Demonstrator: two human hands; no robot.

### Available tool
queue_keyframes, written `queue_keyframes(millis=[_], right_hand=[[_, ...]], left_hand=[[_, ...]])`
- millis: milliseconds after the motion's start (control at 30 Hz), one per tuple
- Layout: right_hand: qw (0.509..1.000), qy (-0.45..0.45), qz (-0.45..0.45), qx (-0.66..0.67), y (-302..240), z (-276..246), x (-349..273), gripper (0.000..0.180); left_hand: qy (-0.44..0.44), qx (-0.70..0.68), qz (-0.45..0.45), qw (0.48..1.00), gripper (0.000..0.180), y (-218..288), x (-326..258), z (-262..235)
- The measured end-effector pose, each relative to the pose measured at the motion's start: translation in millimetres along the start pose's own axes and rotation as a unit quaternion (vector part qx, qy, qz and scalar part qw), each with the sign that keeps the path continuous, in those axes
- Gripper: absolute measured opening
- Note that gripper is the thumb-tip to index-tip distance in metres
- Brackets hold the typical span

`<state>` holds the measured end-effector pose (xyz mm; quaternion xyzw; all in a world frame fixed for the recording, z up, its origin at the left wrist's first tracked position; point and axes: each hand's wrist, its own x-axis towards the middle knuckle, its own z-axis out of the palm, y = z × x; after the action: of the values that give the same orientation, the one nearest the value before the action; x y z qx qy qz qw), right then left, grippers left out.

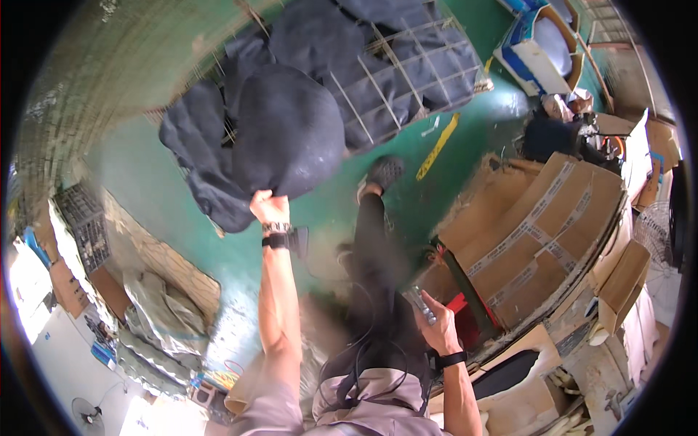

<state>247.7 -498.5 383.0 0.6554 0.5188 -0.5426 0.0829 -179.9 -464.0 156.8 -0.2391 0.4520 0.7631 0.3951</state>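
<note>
My left hand (269, 208) is stretched forward, its fingers closed on the near edge of a dark grey, rounded, bulging sheet (287, 134) of leather-like or rubbery material. That sheet rises over other dark grey sheets (195, 138) draped on a wire mesh rack (398, 69). Close to my right thigh, my right hand (440, 325) is closed around a small silvery metal tool (423, 307). Its exact kind is hard to make out, as the fingers cover part of it. Both wrists wear dark bands.
Flattened cardboard (534, 225) covers a bench on my right. An opened box (542, 47) stands at the far right. Leftward are a dark plastic crate (83, 221) and grey-green sacks (163, 309). The green floor bears a yellow stripe (438, 147); my shoe (384, 173) is near the rack.
</note>
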Motion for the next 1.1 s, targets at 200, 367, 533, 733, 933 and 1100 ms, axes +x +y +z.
queue_keyframes(millis=[200, 367, 533, 733, 933, 1100], right_hand=[[0.998, -0.023, -0.045, -0.032, -2, 29, 43, 0.056], [0.997, -0.006, -0.074, -0.034, -9, 28, 39, 0.058], [0.996, 0.014, -0.084, -0.001, -22, 12, 23, 0.058], [0.993, 0.069, -0.091, -0.004, -29, -5, -23, 0.05], [0.975, 0.137, -0.17, 0.05, -45, -34, -108, 0.047], [0.954, 0.242, -0.147, 0.097, -54, -65, -220, 0.043]], left_hand=[[0.284, 0.148, 0.14, 0.937, 0.055, -51, 82, -114], [0.218, 0.459, 0.237, 0.828, 0.036, -46, 96, -148], [0.195, 0.505, 0.032, 0.84, 0.035, -39, 106, -167], [0.126, 0.685, 0.003, 0.717, 0.06, -37, 80, -135], [-0.076, 0.745, -0.05, 0.661, 0.049, -63, 1, -114], [-0.271, 0.774, -0.108, 0.562, 0.041, -100, -117, 3]])
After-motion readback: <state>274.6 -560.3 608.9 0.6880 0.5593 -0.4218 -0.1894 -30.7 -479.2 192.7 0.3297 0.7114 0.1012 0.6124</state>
